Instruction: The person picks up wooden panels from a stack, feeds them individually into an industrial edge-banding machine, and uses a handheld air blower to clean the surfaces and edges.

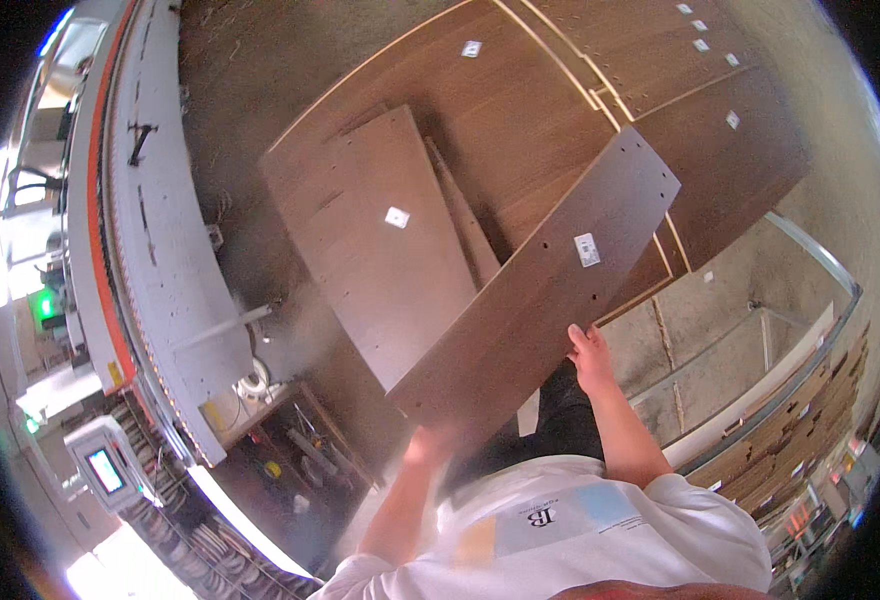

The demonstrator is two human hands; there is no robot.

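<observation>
We have the drilled brown board [520,335] diagonally in front of us, white label [587,250] on its face; our right grip [591,362] holds its right long edge; our left grip [427,444] is at its near end, fingers hidden, can't tell how closed; board overlaps the panel stack's [530,130] near edge in view; labelled panel [360,260] lies toward the stack's left edge.

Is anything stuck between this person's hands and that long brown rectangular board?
Nothing visible is. The right hand directly touches the long brown rectangular board at its right-hand long edge. The left hand meets its lower end, but part of that contact is hidden.
</observation>
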